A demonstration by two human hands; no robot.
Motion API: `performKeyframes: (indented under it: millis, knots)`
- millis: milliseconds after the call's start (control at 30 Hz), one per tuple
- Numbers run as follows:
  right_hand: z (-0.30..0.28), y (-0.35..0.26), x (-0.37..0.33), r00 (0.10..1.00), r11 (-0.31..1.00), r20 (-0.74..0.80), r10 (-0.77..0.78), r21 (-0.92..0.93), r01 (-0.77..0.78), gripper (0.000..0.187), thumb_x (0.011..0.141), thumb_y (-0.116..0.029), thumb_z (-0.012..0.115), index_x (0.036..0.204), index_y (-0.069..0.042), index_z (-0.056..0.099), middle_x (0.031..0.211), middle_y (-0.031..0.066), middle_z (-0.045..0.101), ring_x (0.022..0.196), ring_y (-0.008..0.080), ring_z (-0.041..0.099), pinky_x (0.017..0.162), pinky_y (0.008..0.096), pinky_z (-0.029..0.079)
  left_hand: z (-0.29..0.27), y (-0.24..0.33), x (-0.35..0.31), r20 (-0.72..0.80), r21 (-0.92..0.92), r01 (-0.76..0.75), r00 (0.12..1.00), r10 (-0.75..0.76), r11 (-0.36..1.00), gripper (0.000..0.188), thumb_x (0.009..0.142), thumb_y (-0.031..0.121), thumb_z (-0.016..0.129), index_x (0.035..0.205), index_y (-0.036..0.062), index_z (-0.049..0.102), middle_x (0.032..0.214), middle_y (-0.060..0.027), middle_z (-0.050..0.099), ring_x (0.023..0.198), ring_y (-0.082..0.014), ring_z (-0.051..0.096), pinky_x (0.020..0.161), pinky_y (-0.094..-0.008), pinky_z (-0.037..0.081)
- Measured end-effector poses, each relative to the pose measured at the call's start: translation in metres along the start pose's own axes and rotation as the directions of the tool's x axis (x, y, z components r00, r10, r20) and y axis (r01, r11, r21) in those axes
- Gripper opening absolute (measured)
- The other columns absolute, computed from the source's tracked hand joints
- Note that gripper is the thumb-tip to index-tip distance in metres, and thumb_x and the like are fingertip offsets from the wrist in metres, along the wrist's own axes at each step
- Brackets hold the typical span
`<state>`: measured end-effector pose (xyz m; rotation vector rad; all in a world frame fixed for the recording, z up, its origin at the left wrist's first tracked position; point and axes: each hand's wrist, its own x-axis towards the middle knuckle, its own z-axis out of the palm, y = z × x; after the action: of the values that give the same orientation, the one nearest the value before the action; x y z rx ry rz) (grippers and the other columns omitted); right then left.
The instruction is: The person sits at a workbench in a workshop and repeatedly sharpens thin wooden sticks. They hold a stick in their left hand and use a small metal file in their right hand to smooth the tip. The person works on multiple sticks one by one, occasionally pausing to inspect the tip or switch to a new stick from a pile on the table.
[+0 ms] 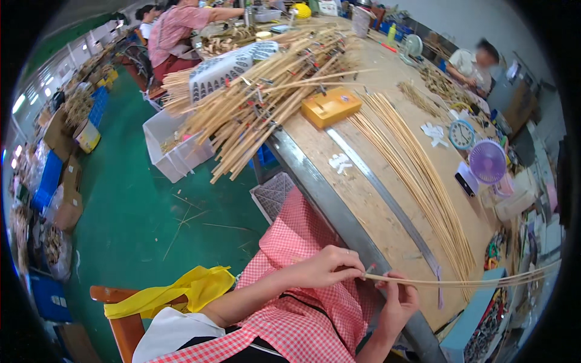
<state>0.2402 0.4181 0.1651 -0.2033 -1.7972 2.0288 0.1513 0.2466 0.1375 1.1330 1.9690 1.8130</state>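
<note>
A thin bundle of pale cane sticks (466, 282) lies across my front, reaching from my fingers out to the right over the table. My left hand (330, 266) pinches the left end of this bundle, thumb and fingers pressed together. Just beyond that grip, my right hand (398, 302) holds the same sticks between thumb and fingers. A small red-tipped piece (371, 267), perhaps a clip or tie, sits by the bundle between the hands. More loose sticks (417, 175) lie lengthwise on the table, and a metal ruler (381, 187) runs beside them.
Tied stick bundles (266, 103) are heaped at the table's far left, beside a yellow block-shaped box (331, 107). A purple fan (488, 162), a blue clock (462, 134) and a light-blue box (472, 314) stand right. A white bin (172, 160) is on the floor. Other people sit farther off.
</note>
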Motion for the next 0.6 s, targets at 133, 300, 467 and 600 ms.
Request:
performKeyframes:
  millis: [133, 300, 467, 600]
  knots:
    - [0.0, -0.001, 0.005, 0.998, 0.998, -0.045, 0.036, -0.042, -0.038, 0.007, 0.081, 0.011, 0.059, 0.087, 0.009, 0.063, 0.082, 0.0134, 0.062, 0.072, 0.0163, 0.06, 0.068, 0.027, 0.05, -0.001, 0.007, 0.001, -0.069, 0.212, -0.078, 0.993, 0.095, 0.974, 0.012, 0.086, 0.01, 0.062, 0.093, 0.0005, 0.065, 0.08, -0.0107, 0.061, 0.068, -0.0219, 0.06, 0.057, -0.0308, 0.047]
    - [-0.002, 0.002, 0.007, 0.998, 0.998, -0.003, 0.06, 0.035, -0.06, 0.009, 0.08, 0.013, 0.059, 0.088, 0.009, 0.063, 0.085, 0.0144, 0.063, 0.073, 0.0169, 0.061, 0.068, 0.0272, 0.051, -0.003, 0.02, 0.001, -0.08, 0.273, -0.007, 0.996, 0.03, 0.962, 0.01, 0.084, 0.007, 0.062, 0.091, 0.0013, 0.065, 0.08, -0.0107, 0.061, 0.067, -0.0231, 0.06, 0.056, -0.0312, 0.047]
    - [0.0, 0.007, 0.007, 0.998, 0.996, -0.021, 0.063, 0.065, -0.062, 0.01, 0.08, 0.013, 0.059, 0.09, 0.009, 0.062, 0.087, 0.0147, 0.064, 0.076, 0.0176, 0.061, 0.07, 0.0277, 0.051, -0.001, 0.018, 0.001, -0.081, 0.237, 0.025, 0.997, -0.006, 0.971, 0.01, 0.083, 0.006, 0.062, 0.091, 0.0018, 0.065, 0.078, -0.0103, 0.061, 0.065, -0.0213, 0.06, 0.053, -0.0303, 0.046]
    - [-0.002, 0.015, 0.006, 0.998, 0.996, 0.003, 0.057, 0.068, -0.057, 0.011, 0.081, 0.013, 0.058, 0.091, 0.01, 0.062, 0.089, 0.0159, 0.064, 0.078, 0.0189, 0.062, 0.072, 0.0291, 0.052, 0.002, 0.022, -0.003, -0.151, 0.298, 0.005, 0.988, 0.042, 0.954, 0.01, 0.08, 0.004, 0.064, 0.09, 0.0009, 0.066, 0.073, -0.0099, 0.063, 0.06, -0.0216, 0.061, 0.051, -0.0301, 0.045]
